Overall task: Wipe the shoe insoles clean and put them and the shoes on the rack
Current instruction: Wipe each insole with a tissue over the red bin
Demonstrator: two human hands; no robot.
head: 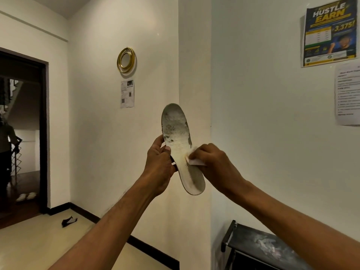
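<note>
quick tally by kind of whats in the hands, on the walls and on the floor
Worn grey-white foam insole: 1
White wipe cloth: 1
Paper sheets and posters on the walls: 3
Gold ring wall ornament: 1
Dark object on the floor: 1
Black shoe rack: 1
Total: 8

Worn white insole (176, 133) upright, midair, w/ wipe (195, 162).

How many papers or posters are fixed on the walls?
3. A small white printed sheet below the gold ring; a blue-and-yellow poster top right; a white text sheet under it, cut by the edge. Others may be hidden.
</note>
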